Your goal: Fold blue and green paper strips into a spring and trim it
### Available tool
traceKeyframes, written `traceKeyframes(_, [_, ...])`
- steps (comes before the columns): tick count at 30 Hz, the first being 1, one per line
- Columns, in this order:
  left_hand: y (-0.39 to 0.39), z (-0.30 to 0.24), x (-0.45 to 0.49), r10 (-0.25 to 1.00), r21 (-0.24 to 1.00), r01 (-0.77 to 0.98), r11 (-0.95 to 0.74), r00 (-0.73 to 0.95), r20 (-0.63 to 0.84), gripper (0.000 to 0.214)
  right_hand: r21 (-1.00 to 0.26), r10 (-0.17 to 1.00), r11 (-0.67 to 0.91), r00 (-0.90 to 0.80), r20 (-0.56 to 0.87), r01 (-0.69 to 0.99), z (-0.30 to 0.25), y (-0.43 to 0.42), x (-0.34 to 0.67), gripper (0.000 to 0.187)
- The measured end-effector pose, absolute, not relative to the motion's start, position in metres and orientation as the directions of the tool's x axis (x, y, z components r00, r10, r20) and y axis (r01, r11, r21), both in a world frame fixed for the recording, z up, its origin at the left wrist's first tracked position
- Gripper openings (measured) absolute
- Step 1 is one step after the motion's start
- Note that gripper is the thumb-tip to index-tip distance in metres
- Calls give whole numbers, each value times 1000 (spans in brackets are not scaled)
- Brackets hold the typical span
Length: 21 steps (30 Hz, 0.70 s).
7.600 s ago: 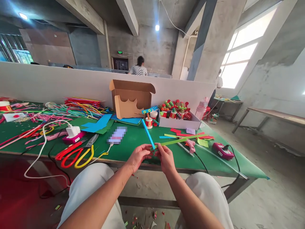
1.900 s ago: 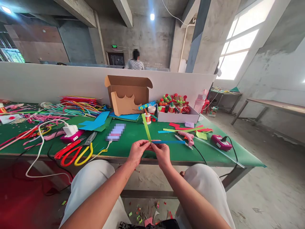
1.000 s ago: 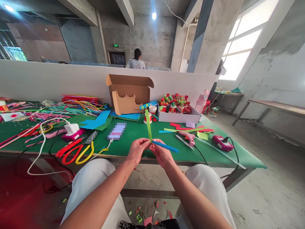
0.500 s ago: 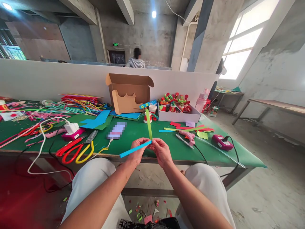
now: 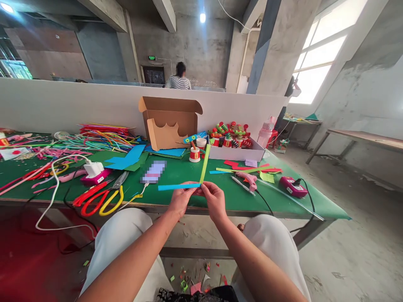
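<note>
A blue paper strip [image 5: 178, 187] and a yellow-green paper strip [image 5: 205, 164] meet at one end, roughly at a right angle, above the table's front edge. My right hand [image 5: 214, 199] pinches that joined corner between thumb and fingertips. My left hand [image 5: 183, 199] is closed at the same corner, beneath the blue strip, which runs out to the left over it. The green strip points away toward a red-and-white paper cup [image 5: 194, 154] with a spring-like paper piece on top. Some of my left fingertips are hidden behind the strips.
Scissors [image 5: 105, 197] and a phone [image 5: 154, 172] lie left on the green table [image 5: 176, 167]. A pink glue gun [image 5: 247, 179], a pen and paper strips lie right. Behind stand an open cardboard box [image 5: 171, 119] and a white box [image 5: 236, 154] of paper-cup figures. Cables cross both sides.
The joined strips have turned clockwise in my hands: the green one now leans right, and the blue one has risen to nearly level. Both hands stay together at the corner.
</note>
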<state>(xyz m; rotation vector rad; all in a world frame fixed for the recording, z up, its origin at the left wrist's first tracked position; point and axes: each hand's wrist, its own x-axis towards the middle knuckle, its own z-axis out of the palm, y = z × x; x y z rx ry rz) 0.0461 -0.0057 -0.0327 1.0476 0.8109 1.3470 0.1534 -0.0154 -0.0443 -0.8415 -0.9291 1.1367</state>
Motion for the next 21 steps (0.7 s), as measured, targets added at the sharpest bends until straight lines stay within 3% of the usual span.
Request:
traceKeyframes(5, [-8,-33,46,978,917,-393,-76,151,146,26,-907,961,245,207,181,-342,-46,-14,156,24])
traceKeyframes(12, [-4,-34,46,993,921,-383,-75,55,103,32,-900,968,244,140,207,-361,-46,-18,149,27])
traceKeyframes(21, [4,-38,38,981,973,-130,-193,-14,192,26,-927,990,135,79,115,-351,-42,-18,156,24])
